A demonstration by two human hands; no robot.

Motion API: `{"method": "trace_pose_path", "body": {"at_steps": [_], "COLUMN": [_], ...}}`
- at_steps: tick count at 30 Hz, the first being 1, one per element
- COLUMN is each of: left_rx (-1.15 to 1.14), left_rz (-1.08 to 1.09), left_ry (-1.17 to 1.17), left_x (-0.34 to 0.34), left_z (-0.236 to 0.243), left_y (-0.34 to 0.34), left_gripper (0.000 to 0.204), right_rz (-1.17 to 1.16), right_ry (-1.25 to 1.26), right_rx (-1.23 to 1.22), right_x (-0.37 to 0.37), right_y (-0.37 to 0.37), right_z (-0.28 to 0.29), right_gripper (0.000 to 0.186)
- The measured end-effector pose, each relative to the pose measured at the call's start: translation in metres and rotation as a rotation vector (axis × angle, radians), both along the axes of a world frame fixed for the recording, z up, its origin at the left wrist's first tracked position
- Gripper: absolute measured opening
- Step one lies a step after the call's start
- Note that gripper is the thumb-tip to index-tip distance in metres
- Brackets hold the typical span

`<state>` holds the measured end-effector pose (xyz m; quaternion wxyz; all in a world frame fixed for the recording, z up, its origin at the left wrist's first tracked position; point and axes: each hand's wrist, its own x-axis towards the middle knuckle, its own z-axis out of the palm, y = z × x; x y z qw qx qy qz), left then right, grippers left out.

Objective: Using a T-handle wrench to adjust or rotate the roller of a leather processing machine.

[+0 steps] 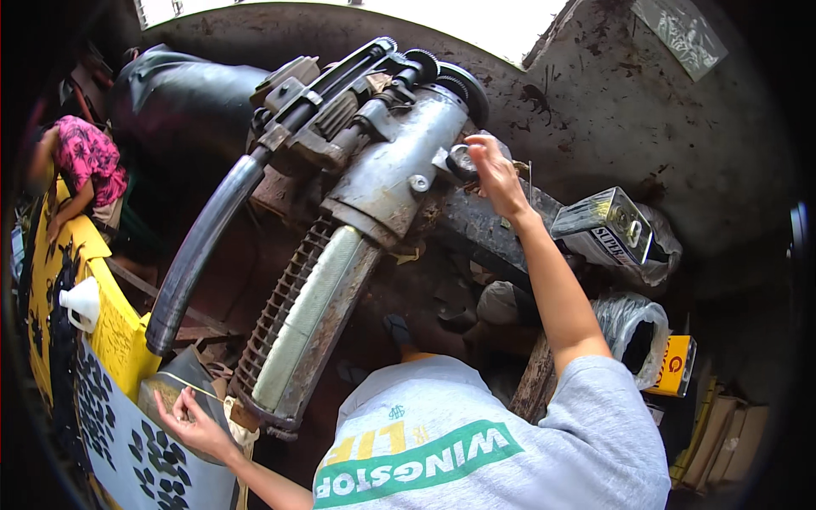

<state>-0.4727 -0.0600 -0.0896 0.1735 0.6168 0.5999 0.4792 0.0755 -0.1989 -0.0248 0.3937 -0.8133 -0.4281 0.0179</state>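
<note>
Grey fabric of a T-shirt (510, 408) fills the lower middle. At lower left, the left hand (201, 432) has loosely parted fingers beside a pale panel (127, 442) bearing dark ovals. Above centre, the right hand (500, 180) meets a dark round knob (461, 161), its grip impossible to tell, on the silvery metal machine (395, 161). Far left, a person (89, 157) bends.

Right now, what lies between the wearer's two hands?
Mainly a rusty coil, a pale strip and a rusty rail, between left hand and right hand; head view.
</note>
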Motion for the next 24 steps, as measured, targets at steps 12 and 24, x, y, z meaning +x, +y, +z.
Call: {"method": "trace_pose_path", "body": {"at_steps": [12,24], "left_rx": [0.112,-0.17], "left_rz": [0.087,-0.478], "left_ry": [0.186,0.341], "left_x": [-0.031,0.046], "left_z": [0.041,0.145], "left_y": [-0.017,-0.064], "left_gripper": [0.02,0.031], "right_rz": [-0.275,-0.134], "right_ry": [-0.264,-0.195], "right_rx": [-0.502,-0.428], "right_x": [0.054,0.122], "right_y": [-0.142,-0.19], "right_z": [-0.146,-0.183], "right_gripper": [0.06,0.038]}}
